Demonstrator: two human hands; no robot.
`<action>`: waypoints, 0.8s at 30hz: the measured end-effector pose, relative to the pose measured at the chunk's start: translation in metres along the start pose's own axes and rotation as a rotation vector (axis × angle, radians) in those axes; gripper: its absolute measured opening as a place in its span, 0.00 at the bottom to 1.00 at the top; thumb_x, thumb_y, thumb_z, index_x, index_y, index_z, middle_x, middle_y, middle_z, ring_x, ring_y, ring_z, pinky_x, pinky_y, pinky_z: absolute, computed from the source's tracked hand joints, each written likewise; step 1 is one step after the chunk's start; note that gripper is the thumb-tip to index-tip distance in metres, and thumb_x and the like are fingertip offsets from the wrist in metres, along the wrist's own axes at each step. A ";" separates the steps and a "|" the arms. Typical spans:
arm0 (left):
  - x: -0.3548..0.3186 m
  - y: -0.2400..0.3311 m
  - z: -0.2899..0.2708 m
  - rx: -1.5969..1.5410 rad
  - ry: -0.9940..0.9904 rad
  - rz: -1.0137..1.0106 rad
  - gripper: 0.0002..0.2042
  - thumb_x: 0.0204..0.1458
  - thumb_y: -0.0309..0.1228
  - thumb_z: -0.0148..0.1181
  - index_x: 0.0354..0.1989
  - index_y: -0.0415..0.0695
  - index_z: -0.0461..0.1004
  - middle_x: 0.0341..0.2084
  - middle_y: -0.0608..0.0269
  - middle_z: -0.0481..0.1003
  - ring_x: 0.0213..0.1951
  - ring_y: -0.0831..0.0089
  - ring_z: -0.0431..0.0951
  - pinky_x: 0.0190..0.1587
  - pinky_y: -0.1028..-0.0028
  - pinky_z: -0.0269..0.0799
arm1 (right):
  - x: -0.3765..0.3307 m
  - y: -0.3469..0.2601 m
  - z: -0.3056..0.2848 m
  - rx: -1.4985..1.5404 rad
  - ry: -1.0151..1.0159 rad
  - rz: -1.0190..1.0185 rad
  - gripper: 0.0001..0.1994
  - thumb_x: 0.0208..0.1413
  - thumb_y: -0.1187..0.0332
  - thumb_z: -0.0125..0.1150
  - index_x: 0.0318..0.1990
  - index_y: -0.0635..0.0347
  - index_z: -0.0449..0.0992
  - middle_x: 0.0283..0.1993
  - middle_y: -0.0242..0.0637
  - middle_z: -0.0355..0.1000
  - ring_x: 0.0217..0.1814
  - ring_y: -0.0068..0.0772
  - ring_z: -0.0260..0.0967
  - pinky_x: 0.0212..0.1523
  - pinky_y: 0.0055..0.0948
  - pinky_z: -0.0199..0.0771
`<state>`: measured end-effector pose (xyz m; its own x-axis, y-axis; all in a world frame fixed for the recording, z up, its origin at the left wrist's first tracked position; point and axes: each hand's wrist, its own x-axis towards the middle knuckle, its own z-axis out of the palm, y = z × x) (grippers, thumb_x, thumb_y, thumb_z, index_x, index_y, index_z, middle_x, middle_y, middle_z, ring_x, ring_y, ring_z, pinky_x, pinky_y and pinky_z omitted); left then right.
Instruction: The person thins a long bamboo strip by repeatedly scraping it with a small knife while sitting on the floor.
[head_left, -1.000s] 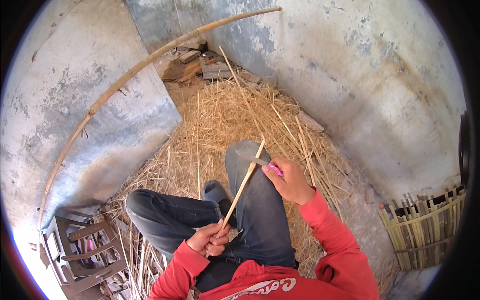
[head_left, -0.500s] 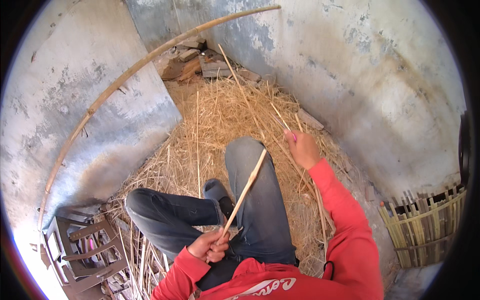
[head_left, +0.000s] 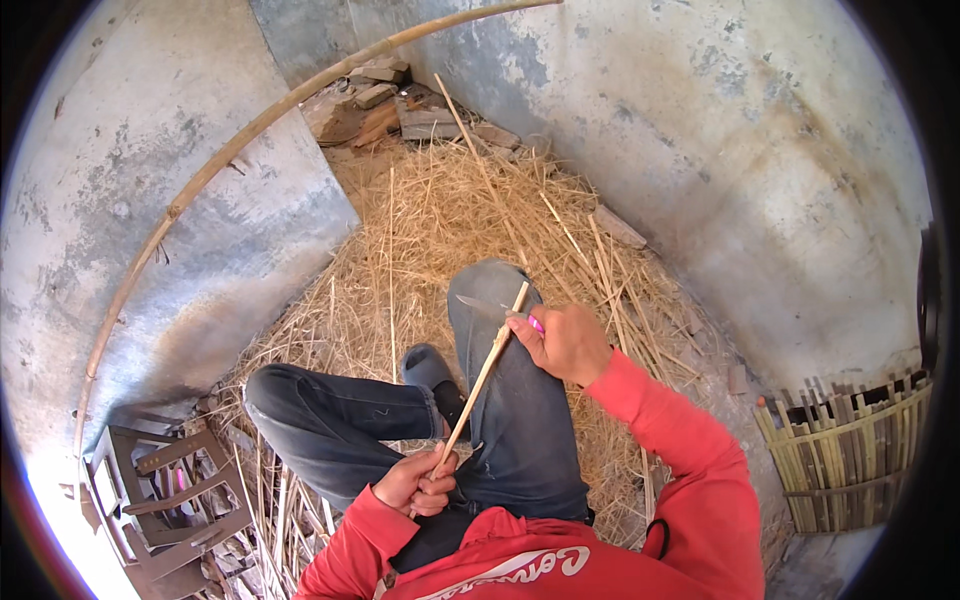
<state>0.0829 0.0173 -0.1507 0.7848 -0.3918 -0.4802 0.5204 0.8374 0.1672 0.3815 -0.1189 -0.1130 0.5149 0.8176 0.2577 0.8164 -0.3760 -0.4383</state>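
My left hand (head_left: 417, 483) is closed around the lower end of a pale split bamboo strip (head_left: 480, 383), which slants up and right across my jeans. Near the strip's upper end, over my raised right knee, my right hand (head_left: 570, 343) grips a small knife (head_left: 484, 304) by its pink handle. The narrow blade points left and crosses the strip close to its top; whether its edge is biting into the bamboo I cannot tell. The thumb of my right hand lies near the strip.
Pale shavings (head_left: 440, 215) cover the floor. A long bamboo pole (head_left: 215, 185) leans along the left wall. Broken bricks (head_left: 425, 122) lie in the far corner. At lower left stands a brown wooden frame (head_left: 185, 500); at right, a slatted bamboo basket (head_left: 850, 455).
My right hand has come down and left with the knife, from out over the shavings to the upper end of the strip. The left hand has barely moved.
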 end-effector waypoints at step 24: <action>-0.008 0.007 0.011 0.154 0.122 0.058 0.21 0.73 0.50 0.39 0.30 0.50 0.60 0.15 0.77 0.51 0.13 0.86 0.45 0.14 0.79 0.40 | 0.016 0.029 -0.016 -0.118 0.161 -0.071 0.26 0.68 0.50 0.53 0.23 0.62 0.77 0.16 0.49 0.70 0.17 0.55 0.70 0.20 0.50 0.68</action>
<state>0.0844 0.0219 -0.1364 0.7734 -0.2872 -0.5652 0.5278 0.7856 0.3230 0.4173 -0.1240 -0.1078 0.4827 0.7669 0.4229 0.8720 -0.3765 -0.3127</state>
